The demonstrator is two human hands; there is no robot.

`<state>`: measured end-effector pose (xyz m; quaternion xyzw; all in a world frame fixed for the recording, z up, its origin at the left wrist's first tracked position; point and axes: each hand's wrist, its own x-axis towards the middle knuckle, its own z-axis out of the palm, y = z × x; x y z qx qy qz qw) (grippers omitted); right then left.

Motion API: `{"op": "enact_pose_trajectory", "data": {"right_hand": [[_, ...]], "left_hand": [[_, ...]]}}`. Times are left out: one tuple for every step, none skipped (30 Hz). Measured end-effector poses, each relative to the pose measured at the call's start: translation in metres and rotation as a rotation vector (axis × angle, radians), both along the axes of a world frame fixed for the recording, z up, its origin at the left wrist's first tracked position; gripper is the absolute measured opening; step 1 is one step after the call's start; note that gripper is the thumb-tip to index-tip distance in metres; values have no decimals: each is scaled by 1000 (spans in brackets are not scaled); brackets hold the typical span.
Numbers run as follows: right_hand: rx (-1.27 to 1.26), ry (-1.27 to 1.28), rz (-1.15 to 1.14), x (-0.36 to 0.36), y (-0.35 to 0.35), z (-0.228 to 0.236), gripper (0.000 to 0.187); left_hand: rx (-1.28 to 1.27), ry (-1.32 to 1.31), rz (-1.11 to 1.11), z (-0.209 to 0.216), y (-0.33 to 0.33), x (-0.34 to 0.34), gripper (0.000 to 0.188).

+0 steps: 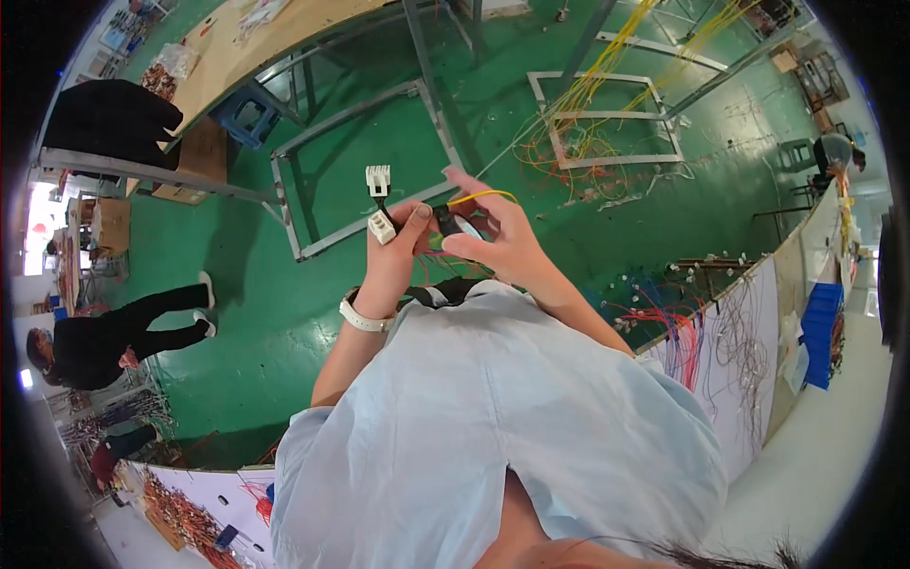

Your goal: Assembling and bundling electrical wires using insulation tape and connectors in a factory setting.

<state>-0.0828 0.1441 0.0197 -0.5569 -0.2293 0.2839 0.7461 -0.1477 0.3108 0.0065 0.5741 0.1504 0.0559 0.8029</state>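
Observation:
My left hand (396,256), with a white watch on its wrist, is closed on a dark bundle of wires. Two white plastic connectors stick out past its fingers: a slotted one (378,180) on a short dark lead, and a smaller one (382,228) against the fingers. Close beside it, my right hand (502,237) curls round a black round piece (445,221) that looks like a tape roll, partly hidden by the fingers. A yellow wire (488,195) passes over the right fingers. Some pink and blue wires show below the hands.
Metal frames (365,228) stand on the green floor ahead. A wooden table (237,57) is at the far left, with a blue stool (248,116) under it. Yellow wires (607,76) hang at the far right. A board with coloured wires (730,341) stands at my right. A person (114,341) walks at left.

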Motion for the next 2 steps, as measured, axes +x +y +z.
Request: {"op": "enact_pose_trajectory", "data": {"right_hand": [[48,-24,15,-3,-3,2,86],[142,-58,59,-4,-6,5,98]], "left_hand": [[163,-11,12,-3,1,0,18],[161,-95,126,-7,-6,-2,21]]}}
